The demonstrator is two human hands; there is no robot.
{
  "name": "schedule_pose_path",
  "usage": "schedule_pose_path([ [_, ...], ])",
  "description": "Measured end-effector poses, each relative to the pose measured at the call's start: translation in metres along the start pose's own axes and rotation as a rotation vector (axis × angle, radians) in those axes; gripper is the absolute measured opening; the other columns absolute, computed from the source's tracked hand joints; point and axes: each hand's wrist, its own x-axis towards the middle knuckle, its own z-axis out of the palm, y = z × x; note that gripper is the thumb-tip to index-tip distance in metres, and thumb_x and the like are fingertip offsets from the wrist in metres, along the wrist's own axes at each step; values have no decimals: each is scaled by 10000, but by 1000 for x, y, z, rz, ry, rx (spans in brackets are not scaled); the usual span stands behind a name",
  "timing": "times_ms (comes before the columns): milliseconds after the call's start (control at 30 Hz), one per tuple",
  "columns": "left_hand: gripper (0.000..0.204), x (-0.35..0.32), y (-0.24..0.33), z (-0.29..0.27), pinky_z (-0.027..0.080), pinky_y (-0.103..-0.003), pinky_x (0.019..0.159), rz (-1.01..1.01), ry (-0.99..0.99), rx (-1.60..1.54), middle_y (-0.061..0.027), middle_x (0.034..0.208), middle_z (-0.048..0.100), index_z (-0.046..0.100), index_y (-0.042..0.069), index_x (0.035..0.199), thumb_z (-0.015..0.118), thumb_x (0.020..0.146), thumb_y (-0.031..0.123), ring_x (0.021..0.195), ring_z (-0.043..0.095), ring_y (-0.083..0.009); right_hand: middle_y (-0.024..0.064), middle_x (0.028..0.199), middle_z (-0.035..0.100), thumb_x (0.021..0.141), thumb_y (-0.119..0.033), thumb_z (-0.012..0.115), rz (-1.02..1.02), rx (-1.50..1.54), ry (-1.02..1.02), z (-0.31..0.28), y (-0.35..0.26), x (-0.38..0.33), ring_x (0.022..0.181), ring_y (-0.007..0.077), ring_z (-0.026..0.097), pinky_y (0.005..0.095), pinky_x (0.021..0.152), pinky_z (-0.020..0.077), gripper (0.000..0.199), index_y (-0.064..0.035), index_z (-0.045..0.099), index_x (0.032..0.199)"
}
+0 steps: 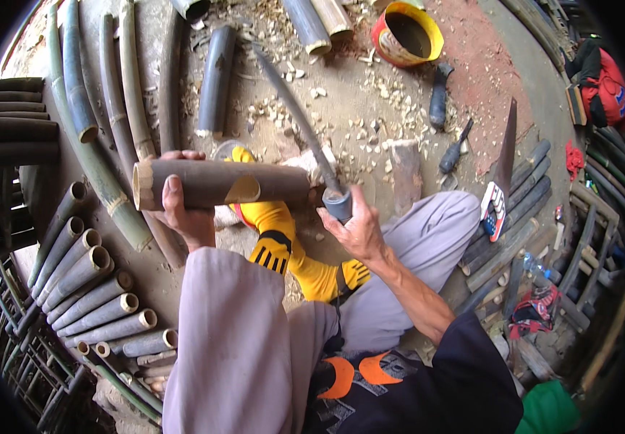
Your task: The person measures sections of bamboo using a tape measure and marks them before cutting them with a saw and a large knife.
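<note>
My left hand grips the left end of a thick brown bamboo piece, held level above my feet. Its thumb lies on the near side and its fingers wrap round the far side. A pale oval cut shows on the bamboo's wall toward the right. In my right hand is a machete, held by its dark round handle. The long blade points away and slightly left, just beyond the bamboo's right end. Whether blade and bamboo touch, I cannot tell. My feet wear yellow socks.
Wood chips litter the ground. A red-yellow bucket of dark liquid stands at far right of centre. Long bamboo poles and cut bamboo tubes lie on the left. A handsaw rests on bamboo at right, near a dark-handled tool.
</note>
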Motion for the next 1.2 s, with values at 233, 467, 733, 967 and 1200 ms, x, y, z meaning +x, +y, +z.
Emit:
schedule_pose_path([
  [233,632,-7,2,19,492,-469,844,32,-55,-36,-159,1001,558,353,34,1277,667,758,210,915,593,-310,132,730,627,810,-148,709,178,-124,-85,28,53,2,625,226,638,347,567,507,320,1,485,984],
  [467,614,-4,1,4,457,-466,913,-8,-89,-181,-138,1033,540,376,92,1284,647,746,212,968,569,-306,179,807,661,811,-186,720,108,-6,-25,-2,2,-4,704,309,686,380,602,537,388,1,487,1060],
  [733,661,-13,-6,24,445,-466,936,8,-240,-98,-141,1046,539,353,86,1302,667,733,205,990,569,-309,193,707,629,833,-141,672,1,-244,-1,15,56,-5,597,295,674,381,509,566,296,1,459,981],
  [967,719,-10,0,20,458,-474,914,0,-240,-30,-145,1041,540,349,81,1304,724,706,217,973,580,-322,178,762,649,801,-159,724,-45,18,72,-6,-2,-11,693,315,690,368,570,532,360,-3,484,1019],
  [1200,721,-6,-6,24,469,-478,908,-23,-279,-89,-136,1030,540,375,81,1270,753,672,220,971,582,-321,200,799,664,812,-111,679,301,-37,-136,13,62,5,742,274,687,359,599,545,282,21,490,975],
])
